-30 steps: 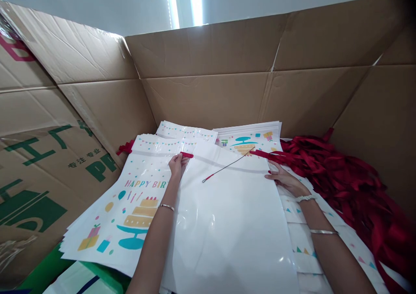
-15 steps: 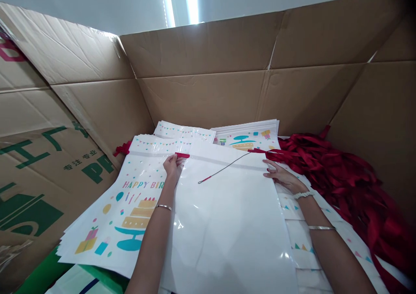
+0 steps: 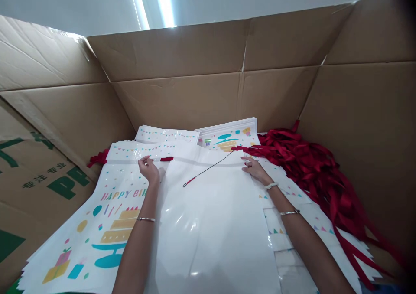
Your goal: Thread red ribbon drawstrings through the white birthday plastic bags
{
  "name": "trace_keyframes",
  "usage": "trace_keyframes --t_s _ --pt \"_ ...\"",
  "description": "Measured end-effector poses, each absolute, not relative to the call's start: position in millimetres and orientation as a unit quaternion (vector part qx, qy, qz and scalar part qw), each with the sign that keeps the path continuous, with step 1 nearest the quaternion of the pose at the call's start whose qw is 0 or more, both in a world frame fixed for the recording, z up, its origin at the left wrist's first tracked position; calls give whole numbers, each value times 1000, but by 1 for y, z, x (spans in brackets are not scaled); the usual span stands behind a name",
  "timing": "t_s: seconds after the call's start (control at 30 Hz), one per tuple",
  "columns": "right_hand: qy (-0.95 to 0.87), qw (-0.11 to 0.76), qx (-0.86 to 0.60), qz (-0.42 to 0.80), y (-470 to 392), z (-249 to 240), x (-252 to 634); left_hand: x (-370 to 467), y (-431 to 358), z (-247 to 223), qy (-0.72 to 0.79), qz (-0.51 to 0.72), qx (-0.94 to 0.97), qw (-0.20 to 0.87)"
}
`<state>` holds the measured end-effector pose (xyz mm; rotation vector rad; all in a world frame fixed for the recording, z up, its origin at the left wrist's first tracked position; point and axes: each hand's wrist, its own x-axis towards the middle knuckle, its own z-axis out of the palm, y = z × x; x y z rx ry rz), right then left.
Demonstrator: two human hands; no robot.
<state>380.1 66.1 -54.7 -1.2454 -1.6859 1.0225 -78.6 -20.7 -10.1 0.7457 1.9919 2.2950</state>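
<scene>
A white plastic sheet (image 3: 214,216), blank side up, lies in front of me with a hem band along its top. A short red ribbon end (image 3: 167,159) sticks out at its upper left. My left hand (image 3: 149,170) is just left of that end, fingers loosely bent and apart from it. My right hand (image 3: 255,171) is at the sheet's upper right edge, fingers spread; I cannot tell whether it touches the sheet. A thin wire (image 3: 208,169) with a looped tip and a red part slants across the sheet up to a red ribbon (image 3: 247,149).
Printed birthday sheets (image 3: 81,224) lie stacked at left, with more sheets (image 3: 227,133) behind. A heap of red ribbon (image 3: 312,172) lies at right, with tails hanging forward. Red ribbon (image 3: 98,158) bunches at far left. Tall cardboard walls (image 3: 182,99) enclose the back and sides.
My left hand has let go of the red ribbon end and moved left of it. My right hand stays by the sheet's upper right edge. The view has turned right.
</scene>
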Motion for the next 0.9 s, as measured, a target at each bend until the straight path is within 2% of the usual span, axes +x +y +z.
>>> trace_keyframes --t_s 0.2,0.37,0.47,0.7,0.9 --pt "-686 376 -561 271 77 -66 383 -35 -46 4 692 541 473 61" --pt "-688 286 -649 153 68 -59 382 23 -64 -15 687 312 656 31" --pt "-684 271 -666 126 61 -52 381 54 -67 -31 685 217 695 -16" --pt "-597 331 -729 42 57 -36 402 62 -61 -46 728 183 659 48" --pt "-557 282 -780 41 54 -29 431 57 -61 -48 740 177 647 46"
